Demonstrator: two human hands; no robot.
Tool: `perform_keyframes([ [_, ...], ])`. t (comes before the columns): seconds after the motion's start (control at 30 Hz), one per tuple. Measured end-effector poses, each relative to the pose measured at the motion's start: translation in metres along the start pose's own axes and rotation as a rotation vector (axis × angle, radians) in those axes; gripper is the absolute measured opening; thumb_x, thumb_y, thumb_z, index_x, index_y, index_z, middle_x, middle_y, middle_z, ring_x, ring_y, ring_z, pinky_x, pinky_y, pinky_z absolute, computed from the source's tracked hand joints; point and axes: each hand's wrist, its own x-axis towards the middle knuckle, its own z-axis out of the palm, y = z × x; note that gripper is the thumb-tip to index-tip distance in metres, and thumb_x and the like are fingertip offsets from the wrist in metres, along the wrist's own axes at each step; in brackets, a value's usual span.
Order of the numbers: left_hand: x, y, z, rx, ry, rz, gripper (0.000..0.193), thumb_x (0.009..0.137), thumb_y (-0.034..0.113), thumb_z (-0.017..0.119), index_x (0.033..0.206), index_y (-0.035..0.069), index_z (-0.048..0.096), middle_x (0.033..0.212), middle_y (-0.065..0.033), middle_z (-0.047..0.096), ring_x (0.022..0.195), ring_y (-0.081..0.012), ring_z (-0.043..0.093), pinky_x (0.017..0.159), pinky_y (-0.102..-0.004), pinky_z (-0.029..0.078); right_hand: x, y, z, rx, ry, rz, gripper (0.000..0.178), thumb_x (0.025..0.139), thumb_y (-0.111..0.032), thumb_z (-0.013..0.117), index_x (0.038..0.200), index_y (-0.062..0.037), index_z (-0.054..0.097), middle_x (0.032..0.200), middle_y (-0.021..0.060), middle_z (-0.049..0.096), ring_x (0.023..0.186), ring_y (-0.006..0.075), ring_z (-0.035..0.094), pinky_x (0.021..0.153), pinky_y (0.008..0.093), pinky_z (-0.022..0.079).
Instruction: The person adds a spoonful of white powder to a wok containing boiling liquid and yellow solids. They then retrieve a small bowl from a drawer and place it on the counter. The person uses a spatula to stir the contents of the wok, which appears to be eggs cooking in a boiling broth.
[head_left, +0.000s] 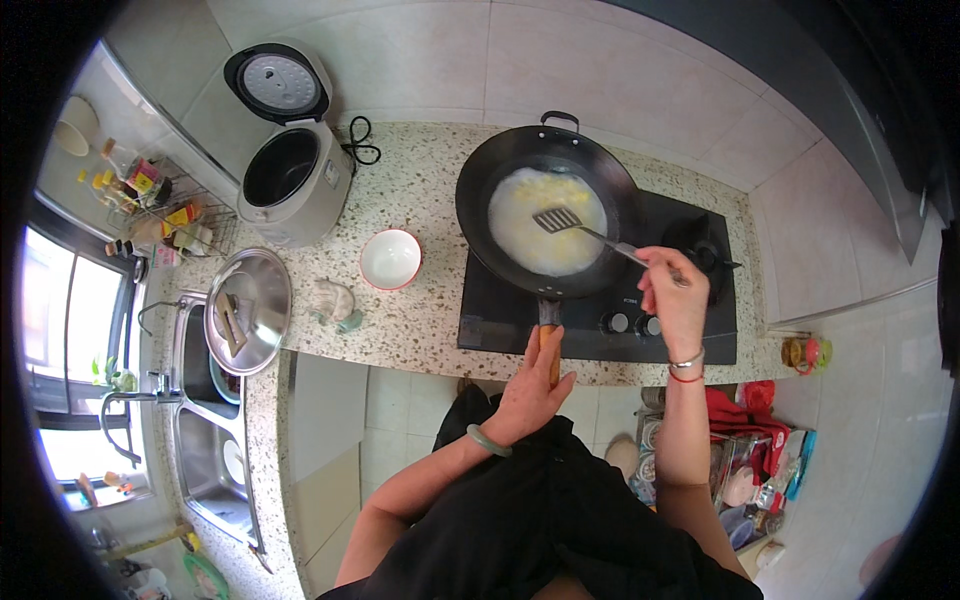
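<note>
A black wok (480,215) sits on the left side of the black gas stove (590,345). Whitish, cloudy liquid with pale yellow bits (530,250) fills its bottom. My left hand (533,393) is closed around the wok's wooden handle (553,360) at the counter's front edge. With my right hand (675,300) I grip the metal handle of a slotted spatula (558,219), fingers wrapped round it. The spatula's black slotted head rests in or just over the liquid, near the wok's middle; its exact depth is hard to tell.
Left of the stove stands a white bowl (391,259) with a red rim. Beyond it is a rice cooker (290,200) with its lid raised. A glass pot lid (262,325) lies by the sink (215,470). A range hood (840,110) hangs at upper right.
</note>
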Motion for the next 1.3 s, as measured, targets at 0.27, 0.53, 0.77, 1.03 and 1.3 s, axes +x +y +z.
perform_keyframes([
  [0.27, 0.000, 0.000, 0.001, 0.015, -0.013, -0.026, 0.072, 0.092, 0.029, 0.064, 0.153, 0.019, 0.026, 0.157, -0.0273, 0.020, 0.117, -0.0505, 0.053, 0.091, -0.0463, 0.050, -0.026, -0.041, -0.041, -0.264, 0.007, -0.038, 0.016, 0.095, -0.011, 0.058, 0.094, -0.0042, 0.073, 0.061, -0.0012, 0.056, 0.047, 0.0028, 0.048, 0.043, 0.0195, 0.034],
  [0.53, 0.001, 0.000, 0.001, 0.007, -0.007, -0.007, 0.073, 0.093, 0.030, 0.064, 0.153, 0.019, 0.025, 0.157, -0.0274, 0.020, 0.118, -0.0506, 0.052, 0.091, -0.0471, 0.050, -0.020, -0.016, -0.040, -0.422, 0.017, -0.207, 0.010, 0.089, -0.004, 0.062, 0.091, 0.0008, 0.071, 0.059, -0.0008, 0.054, 0.052, 0.0022, 0.044, 0.048, 0.0216, 0.033],
  [0.77, 0.000, -0.001, 0.001, 0.014, -0.014, 0.000, 0.073, 0.093, 0.029, 0.064, 0.153, 0.020, 0.024, 0.157, -0.0267, 0.018, 0.116, -0.0510, 0.053, 0.090, -0.0476, 0.051, -0.001, 0.010, -0.030, -0.389, -0.003, -0.236, 0.011, 0.089, -0.007, 0.063, 0.091, 0.0005, 0.070, 0.060, 0.0004, 0.054, 0.054, 0.0032, 0.043, 0.048, 0.0229, 0.033],
  [1.03, 0.001, 0.000, 0.001, 0.018, -0.006, 0.004, 0.073, 0.093, 0.028, 0.063, 0.153, 0.020, 0.024, 0.157, -0.0277, 0.018, 0.115, -0.0519, 0.054, 0.089, -0.0480, 0.051, 0.016, 0.027, -0.017, -0.318, 0.000, -0.255, 0.012, 0.090, -0.009, 0.063, 0.093, -0.0006, 0.070, 0.059, 0.0012, 0.055, 0.048, 0.0045, 0.047, 0.045, 0.0251, 0.035],
  [1.3, 0.000, 0.000, 0.001, 0.021, -0.001, 0.008, 0.072, 0.093, 0.027, 0.063, 0.153, 0.019, 0.024, 0.157, -0.0280, 0.018, 0.115, -0.0519, 0.054, 0.090, -0.0478, 0.050, 0.025, 0.029, -0.002, -0.290, -0.035, -0.246, 0.012, 0.091, -0.010, 0.062, 0.094, -0.0013, 0.070, 0.060, 0.0011, 0.058, 0.047, 0.0050, 0.049, 0.045, 0.0243, 0.037],
])
